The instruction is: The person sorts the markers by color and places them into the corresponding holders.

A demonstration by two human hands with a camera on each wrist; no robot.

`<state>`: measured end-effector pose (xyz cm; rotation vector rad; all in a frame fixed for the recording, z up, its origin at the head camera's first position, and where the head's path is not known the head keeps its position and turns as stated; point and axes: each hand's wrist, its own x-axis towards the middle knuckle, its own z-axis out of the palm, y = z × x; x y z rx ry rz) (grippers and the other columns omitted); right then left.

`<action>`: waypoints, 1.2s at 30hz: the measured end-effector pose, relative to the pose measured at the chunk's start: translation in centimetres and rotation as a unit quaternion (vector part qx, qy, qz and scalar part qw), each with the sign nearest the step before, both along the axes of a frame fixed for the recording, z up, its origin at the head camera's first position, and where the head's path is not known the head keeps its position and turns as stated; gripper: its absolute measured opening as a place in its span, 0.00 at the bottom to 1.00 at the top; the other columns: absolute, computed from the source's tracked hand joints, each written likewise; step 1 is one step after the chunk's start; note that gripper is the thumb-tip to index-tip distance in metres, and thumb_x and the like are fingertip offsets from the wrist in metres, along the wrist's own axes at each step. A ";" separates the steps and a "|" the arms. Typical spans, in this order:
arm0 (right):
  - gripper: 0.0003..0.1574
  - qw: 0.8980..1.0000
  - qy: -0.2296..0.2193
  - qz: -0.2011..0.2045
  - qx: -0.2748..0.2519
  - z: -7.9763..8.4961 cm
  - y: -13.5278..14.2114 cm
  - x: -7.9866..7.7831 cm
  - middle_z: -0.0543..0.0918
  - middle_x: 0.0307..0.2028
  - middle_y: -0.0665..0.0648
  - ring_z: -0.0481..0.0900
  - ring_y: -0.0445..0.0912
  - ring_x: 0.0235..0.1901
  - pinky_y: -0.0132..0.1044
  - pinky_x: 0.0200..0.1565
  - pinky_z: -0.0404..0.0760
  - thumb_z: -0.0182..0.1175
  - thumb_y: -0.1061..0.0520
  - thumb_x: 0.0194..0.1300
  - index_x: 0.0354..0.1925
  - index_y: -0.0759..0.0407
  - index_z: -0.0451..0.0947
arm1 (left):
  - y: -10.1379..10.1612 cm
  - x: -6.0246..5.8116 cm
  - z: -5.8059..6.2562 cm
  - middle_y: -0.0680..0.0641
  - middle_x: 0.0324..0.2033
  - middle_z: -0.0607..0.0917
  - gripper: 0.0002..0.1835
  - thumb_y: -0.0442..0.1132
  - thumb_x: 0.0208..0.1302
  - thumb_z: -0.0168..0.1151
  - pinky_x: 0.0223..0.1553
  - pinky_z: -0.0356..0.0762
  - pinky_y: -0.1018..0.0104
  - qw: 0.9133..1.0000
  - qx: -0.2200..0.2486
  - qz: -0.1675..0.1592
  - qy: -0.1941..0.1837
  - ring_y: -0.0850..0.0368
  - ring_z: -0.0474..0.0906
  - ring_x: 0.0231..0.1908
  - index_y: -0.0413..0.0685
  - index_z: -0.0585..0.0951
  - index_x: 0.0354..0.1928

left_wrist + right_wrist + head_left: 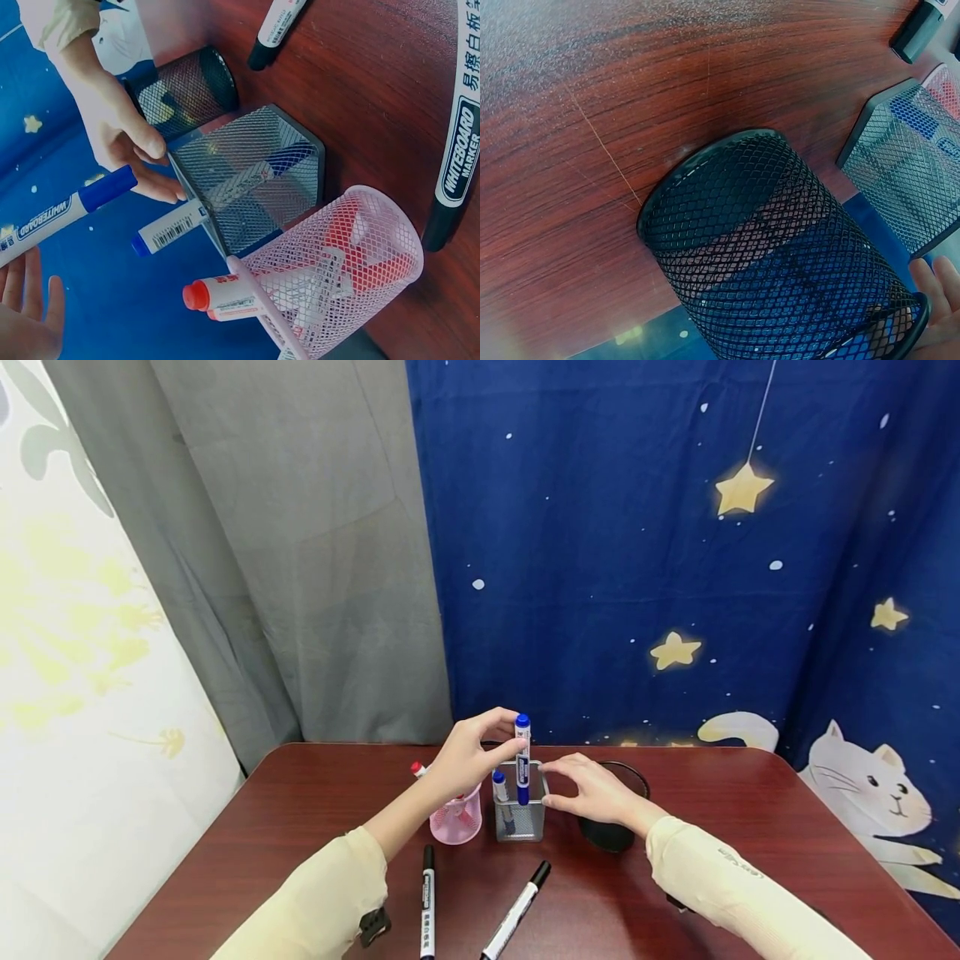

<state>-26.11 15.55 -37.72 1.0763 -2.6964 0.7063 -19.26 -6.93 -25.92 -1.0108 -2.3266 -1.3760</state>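
My left hand (472, 750) pinches an upright blue whiteboard marker (522, 764) between thumb and fingers. The marker is over the opening of a grey square mesh pen holder (528, 822), its lower end overlapping the front rim in the head view. Inside that holder leans another blue marker (176, 225). My right hand (592, 789) is at the holder's right side, thumb and fingers spread apart, fingertips right at the rim. Just under the right wrist stands a black round mesh pen holder (757, 240), partly hidden by the hand in the head view.
Left of the grey holder stands a pink round mesh holder (455, 828) with red markers (217, 296) in it. Two black whiteboard markers (428, 893) (517, 910) lie on the dark red wooden table (300, 843) nearer to me. Curtains (600, 568) hang behind the table.
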 end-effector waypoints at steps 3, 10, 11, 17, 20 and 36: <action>0.34 1.000 -0.001 0.001 0.000 0.0 0.0 0.0 0.76 0.52 0.53 0.68 0.49 0.55 0.50 0.54 0.67 0.58 0.39 0.58 0.56 0.57 0.72 | 0.0 -0.4 0.0 0.38 0.35 0.82 0.13 0.29 0.57 0.61 0.42 0.75 0.54 1.000 0.001 0.007 0.001 0.46 0.80 0.37 0.31 0.76 0.44; 0.33 1.000 0.005 0.003 0.001 -0.2 0.1 0.1 0.76 0.51 0.52 0.68 0.49 0.54 0.49 0.53 0.67 0.58 0.39 0.58 0.56 0.57 0.73 | -0.4 -3.4 -2.3 0.45 0.36 0.83 0.14 0.35 0.59 0.62 0.43 0.75 0.61 1.000 0.000 0.025 0.005 0.55 0.80 0.37 0.38 0.77 0.46; 0.33 1.000 0.006 0.003 0.001 -0.2 0.1 0.1 0.76 0.51 0.52 0.68 0.49 0.54 0.49 0.53 0.67 0.58 0.39 0.58 0.56 0.57 0.73 | -0.4 -4.0 -2.7 0.47 0.36 0.83 0.14 0.36 0.59 0.62 0.43 0.75 0.63 1.000 -0.001 0.027 0.006 0.57 0.80 0.37 0.40 0.77 0.46; 0.33 1.000 0.009 0.006 0.001 -0.3 0.1 0.0 0.76 0.51 0.53 0.68 0.49 0.54 0.49 0.54 0.67 0.58 0.39 0.59 0.55 0.57 0.73 | -0.2 -5.1 -3.5 0.47 0.36 0.83 0.14 0.37 0.58 0.62 0.43 0.75 0.64 0.999 -0.002 0.034 0.006 0.57 0.80 0.37 0.40 0.77 0.46; 0.34 1.000 0.009 0.006 0.001 -0.4 0.1 0.0 0.76 0.51 0.53 0.68 0.49 0.55 0.49 0.54 0.67 0.58 0.38 0.59 0.56 0.58 0.73 | -0.1 -5.4 -3.8 0.46 0.36 0.83 0.14 0.36 0.58 0.62 0.42 0.76 0.61 0.999 -0.006 0.038 0.000 0.55 0.80 0.37 0.40 0.77 0.46; 0.34 1.000 0.018 0.007 0.001 -0.3 0.2 -0.1 0.76 0.51 0.53 0.68 0.49 0.54 0.48 0.54 0.67 0.58 0.37 0.58 0.55 0.57 0.73 | -0.3 -5.4 -4.8 0.48 0.42 0.82 0.13 0.37 0.60 0.61 0.47 0.71 0.53 0.998 -0.005 0.055 0.010 0.58 0.77 0.45 0.44 0.77 0.47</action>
